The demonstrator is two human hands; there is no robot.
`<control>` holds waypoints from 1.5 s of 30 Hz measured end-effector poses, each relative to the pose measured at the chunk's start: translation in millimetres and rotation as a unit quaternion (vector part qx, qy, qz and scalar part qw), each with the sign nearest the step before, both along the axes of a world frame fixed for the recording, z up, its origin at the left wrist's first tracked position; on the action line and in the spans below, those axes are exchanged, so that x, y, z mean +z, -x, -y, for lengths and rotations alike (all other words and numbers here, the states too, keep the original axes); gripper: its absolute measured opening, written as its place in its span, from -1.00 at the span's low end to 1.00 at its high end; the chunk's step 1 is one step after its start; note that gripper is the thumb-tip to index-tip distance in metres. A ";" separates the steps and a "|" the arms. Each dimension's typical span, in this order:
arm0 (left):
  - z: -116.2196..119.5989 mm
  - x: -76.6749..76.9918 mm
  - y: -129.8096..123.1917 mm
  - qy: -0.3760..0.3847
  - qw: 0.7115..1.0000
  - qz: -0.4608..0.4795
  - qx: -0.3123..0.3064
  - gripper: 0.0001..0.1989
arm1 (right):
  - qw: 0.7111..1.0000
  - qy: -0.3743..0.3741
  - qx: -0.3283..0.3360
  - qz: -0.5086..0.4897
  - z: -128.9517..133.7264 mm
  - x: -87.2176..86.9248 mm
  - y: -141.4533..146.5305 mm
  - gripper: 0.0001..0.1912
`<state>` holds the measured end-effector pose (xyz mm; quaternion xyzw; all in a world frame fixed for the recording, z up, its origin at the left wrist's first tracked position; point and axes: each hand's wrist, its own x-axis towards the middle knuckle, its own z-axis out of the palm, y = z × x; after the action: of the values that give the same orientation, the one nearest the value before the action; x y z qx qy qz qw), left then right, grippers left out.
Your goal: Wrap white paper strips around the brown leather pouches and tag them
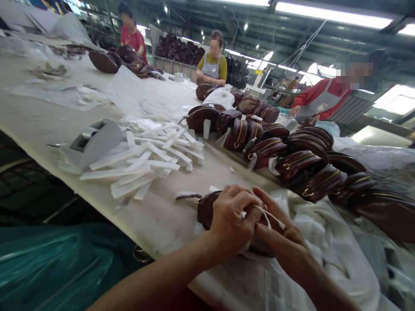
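Note:
A small dark brown leather bag (205, 209) lies at the table's near edge, largely covered by both my hands. A zipper pull wrapped in clear film (188, 195) sticks out from its left end. My left hand (231, 216) rests over the bag, its thumb and forefinger pinched on a thin white cord (269, 214). The cord's loose ends trail toward my right hand (287, 235), which curves around the bag's right side with thumb and fingers bent. What lies between my fingertips is partly hidden.
Left of the bag lies a heap of white strips (149, 160) beside a tape dispenser (94, 140). Rows of brown zipped bags (269, 147) fill the right side. Crumpled clear plastic (337, 242) lies near my right arm. Several people stand around the table.

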<state>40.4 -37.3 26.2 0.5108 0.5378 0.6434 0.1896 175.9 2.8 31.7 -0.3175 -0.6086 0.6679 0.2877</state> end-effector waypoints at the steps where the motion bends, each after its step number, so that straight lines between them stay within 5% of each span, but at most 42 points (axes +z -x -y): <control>1: 1.5 -1.9 3.1 0.010 1.000 -0.001 0.021 -0.87 | 0.999 0.029 0.013 -0.007 0.2 -0.6 5.4 -0.33; 6: 6.9 -16.7 16.5 0.077 0.986 0.149 0.013 -0.83 | 0.997 0.064 0.035 0.015 -4.1 -3.2 29.3 -0.48; 11: 9.8 -23.5 41.6 0.113 0.942 0.306 -0.078 -0.72 | 0.983 -0.144 0.010 0.111 -14.9 -7.0 47.7 -0.73; 15: 16.1 -31.2 77.2 0.157 0.956 0.218 -0.120 -0.76 | 0.949 -0.263 0.044 0.166 -29.9 0.7 63.2 -0.76; 18: 23.1 -51.3 98.7 0.236 0.970 0.052 -0.030 -0.91 | 0.890 -0.401 0.053 0.212 -46.7 4.4 70.2 -0.77; 21: 27.6 -78.3 104.7 0.293 0.953 -0.071 0.037 -0.88 | 0.815 -0.525 0.062 0.237 -61.4 1.9 76.8 -0.76; 27: 22.0 -108.3 95.2 0.282 0.955 -0.079 0.037 -0.81 | 0.684 -0.642 0.156 0.309 -70.2 -17.9 97.1 -0.67; 32: 19.8 -118.5 93.7 0.287 0.953 -0.062 0.079 -0.88 | 0.610 -0.675 0.236 0.342 -74.0 -31.7 111.7 -0.72; 37: 21.1 -127.8 92.1 0.265 0.960 -0.030 0.092 -0.73 | 0.569 -0.681 0.293 0.356 -78.9 -34.7 123.4 -0.73; 45: 20.6 -131.8 93.4 0.257 0.960 -0.090 0.066 -0.68 | 0.556 -0.680 0.351 0.325 -85.0 -31.3 130.2 -0.78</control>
<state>-53.0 -58.0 -105.6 0.4645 0.7323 0.4456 0.2224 45.8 87.7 0.4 0.0164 -0.9973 -0.0448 -0.0565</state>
